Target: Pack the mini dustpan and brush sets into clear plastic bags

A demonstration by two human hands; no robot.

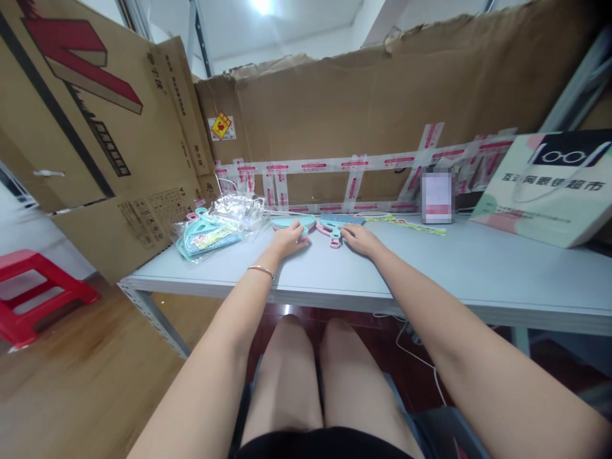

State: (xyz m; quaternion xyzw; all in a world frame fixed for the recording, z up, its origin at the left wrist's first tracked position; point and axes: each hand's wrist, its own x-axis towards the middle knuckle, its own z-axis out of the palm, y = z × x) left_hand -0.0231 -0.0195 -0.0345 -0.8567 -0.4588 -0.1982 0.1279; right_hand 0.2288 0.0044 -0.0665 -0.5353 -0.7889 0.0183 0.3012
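My left hand [288,241] rests on the grey table [478,274], its fingers curled on a small teal dustpan [292,222] with a pink edge. Beside it my right hand [359,240] lies on the tabletop, fingers touching the pink handle [335,241] of a small teal brush [342,220]. Dustpan and brush lie side by side at the table's far middle, against the cardboard wall. A thin bracelet [261,270] sits on my left wrist.
Clear plastic bags with more teal and pink sets [210,234] lie at the table's left. A yellow-green strip [415,224], a small blurred box [437,196] and a printed paper bag [549,188] stand at right. Taped cardboard [363,108] walls the back and left. A red stool [33,293] stands on the floor at left.
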